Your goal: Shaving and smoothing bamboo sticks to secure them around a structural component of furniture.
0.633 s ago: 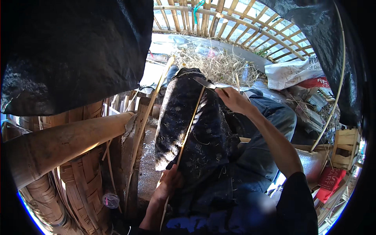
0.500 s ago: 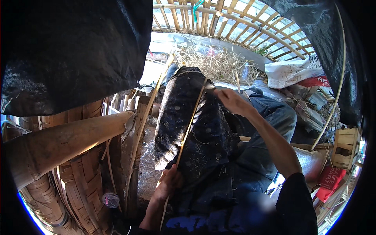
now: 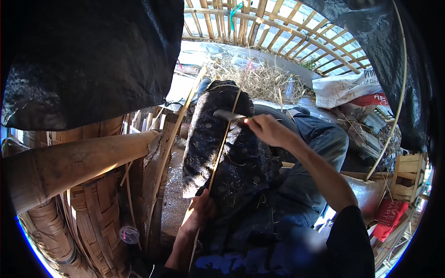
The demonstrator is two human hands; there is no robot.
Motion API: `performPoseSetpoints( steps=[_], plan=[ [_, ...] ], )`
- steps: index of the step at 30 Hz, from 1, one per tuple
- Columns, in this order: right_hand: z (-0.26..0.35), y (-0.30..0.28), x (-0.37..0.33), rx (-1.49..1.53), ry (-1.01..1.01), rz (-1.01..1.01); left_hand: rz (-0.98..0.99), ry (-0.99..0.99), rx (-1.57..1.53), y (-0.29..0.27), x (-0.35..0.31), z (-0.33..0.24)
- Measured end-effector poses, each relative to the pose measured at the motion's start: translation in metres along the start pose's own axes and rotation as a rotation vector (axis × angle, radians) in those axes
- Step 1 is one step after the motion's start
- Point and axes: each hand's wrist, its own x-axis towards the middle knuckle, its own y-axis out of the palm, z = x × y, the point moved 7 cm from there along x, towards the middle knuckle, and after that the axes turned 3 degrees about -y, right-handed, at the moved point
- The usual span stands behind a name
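Observation:
A thin pale bamboo strip (image 3: 220, 155) runs slantwise over a dark patterned cloth (image 3: 245, 173) spread across my leg. My left hand (image 3: 198, 212) is closed around the strip's near part, and its tail hangs down below the fist. Something small and dark shows at the top of that hand; I cannot tell what it is. In my right hand (image 3: 271, 130) is a knife (image 3: 225, 115), its grey blade pointing left and lying across the strip. The handle is mostly hidden in my fingers.
A thick bamboo pole (image 3: 88, 160) juts in from the left, above woven bamboo baskets (image 3: 95, 217). Black plastic sheeting (image 3: 88, 60) hangs upper left. Beyond my leg lie pale shavings (image 3: 259, 76) before a slatted bamboo fence (image 3: 273, 28). A red bag (image 3: 390, 217) is at right.
My right hand has brought the knife slightly nearer along the strip, and its blade now shows clearly across it. The left hand keeps its hold in nearly the same place.

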Motion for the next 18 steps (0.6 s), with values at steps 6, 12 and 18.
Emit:
performPoseSetpoints(
  steps=[6,12,18],
  plan=[
    [0.023,0.011,-0.017,-0.03,-0.068,-0.019,0.013,0.013,-0.024,0.002,0.0,0.0],
    [0.036,0.014,-0.034,0.026,-0.036,0.068,-0.004,0.028,-0.048,0.008,0.0,-0.001],
    [0.052,0.019,-0.05,0.072,-0.02,0.249,0.034,0.084,-0.093,0.007,0.005,0.0]
  ],
)
